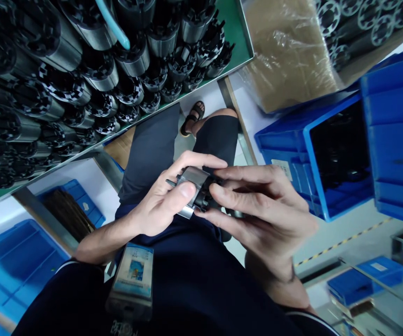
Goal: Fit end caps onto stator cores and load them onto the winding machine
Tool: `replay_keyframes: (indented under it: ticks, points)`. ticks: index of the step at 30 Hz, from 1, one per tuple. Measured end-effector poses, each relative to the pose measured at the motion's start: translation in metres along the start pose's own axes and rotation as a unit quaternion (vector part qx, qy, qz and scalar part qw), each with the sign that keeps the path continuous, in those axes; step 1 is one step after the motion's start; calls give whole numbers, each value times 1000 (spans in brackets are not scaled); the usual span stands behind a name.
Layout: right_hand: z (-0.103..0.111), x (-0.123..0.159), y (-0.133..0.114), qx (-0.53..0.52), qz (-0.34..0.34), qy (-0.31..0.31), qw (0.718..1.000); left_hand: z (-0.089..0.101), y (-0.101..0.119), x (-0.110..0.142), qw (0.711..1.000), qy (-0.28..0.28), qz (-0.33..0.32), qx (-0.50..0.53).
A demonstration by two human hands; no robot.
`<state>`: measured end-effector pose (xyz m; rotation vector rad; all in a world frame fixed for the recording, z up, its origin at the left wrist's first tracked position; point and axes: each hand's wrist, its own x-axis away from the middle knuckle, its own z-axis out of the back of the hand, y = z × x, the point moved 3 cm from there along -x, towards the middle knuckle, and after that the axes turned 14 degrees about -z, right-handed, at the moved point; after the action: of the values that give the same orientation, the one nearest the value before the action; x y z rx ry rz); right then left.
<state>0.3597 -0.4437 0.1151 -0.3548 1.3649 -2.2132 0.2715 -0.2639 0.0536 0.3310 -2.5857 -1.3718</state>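
Observation:
Over my lap, both hands hold one small part [197, 189]: a grey metal cylinder with a black plastic end piece. My left hand [162, 200] wraps the metal body, thumb pressed on top and fingers curled behind. My right hand [260, 210] pinches the black plastic end between thumb and fingers. Part of the piece is hidden by my fingers.
Rows of several similar black-and-grey cylinders [82, 74] stand on a green-topped table [236, 32] at upper left. Blue plastic crates [327, 154] sit to the right, one holding dark parts. A plastic-lined cardboard box [285, 51] is above them. A badge [133, 275] hangs at my chest.

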Motion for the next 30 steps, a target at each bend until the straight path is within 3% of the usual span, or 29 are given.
replay_keyframes:
  ticks: [6,10,14,19,24,30]
  points:
    - [-2,0,6,-34,2,-3,999,-2,0,3,998,-52,12,-37]
    - [1,-1,-1,0,-27,5,1000,-7,-4,0,998,-69,3,6]
    - [3,-6,0,-14,-28,-68,997,-6,-8,4,1000,-14,-4,-6]
    - [-3,-10,3,13,4,-25,1000,-6,-13,8,998,31,-44,-15]
    - [-15,-11,4,-4,-11,-67,998,-9,-25,7,999,52,9,-7]
    - [-19,-16,16,-16,-12,-25,999,-13,-22,6,997,76,-12,-23]
